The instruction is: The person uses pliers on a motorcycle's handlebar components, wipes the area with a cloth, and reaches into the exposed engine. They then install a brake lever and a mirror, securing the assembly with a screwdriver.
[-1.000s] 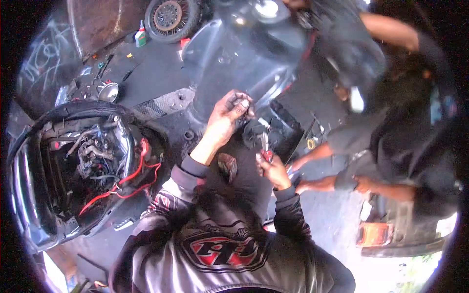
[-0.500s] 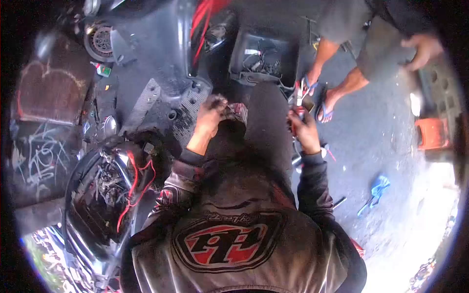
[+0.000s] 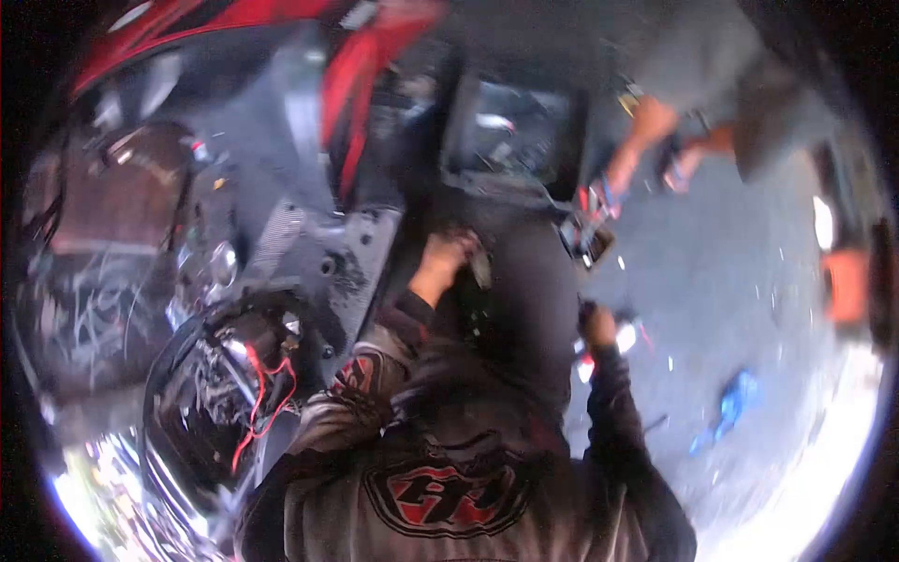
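My left hand is closed round a crumpled, dark and pale cloth-like piece above my lap. To the right of my knee, my right hand is blurred by motion; its fingers and anything in them cannot be made out. Small shiny items lie by that hand. Beyond the knee, a tool with red parts and a small dark box-like item are close to the edge of a black bin.
Another person's legs are at the upper right. On the left stand a ridged footboard, red bodywork and an open housing with red wires. A blue cloth and an orange object are at the right.
The view has shifted, bringing more red bodywork in. My left hand has come closer to my lap. My right hand has drawn back toward me, away from the red-handled tool. The other person's legs have shifted.
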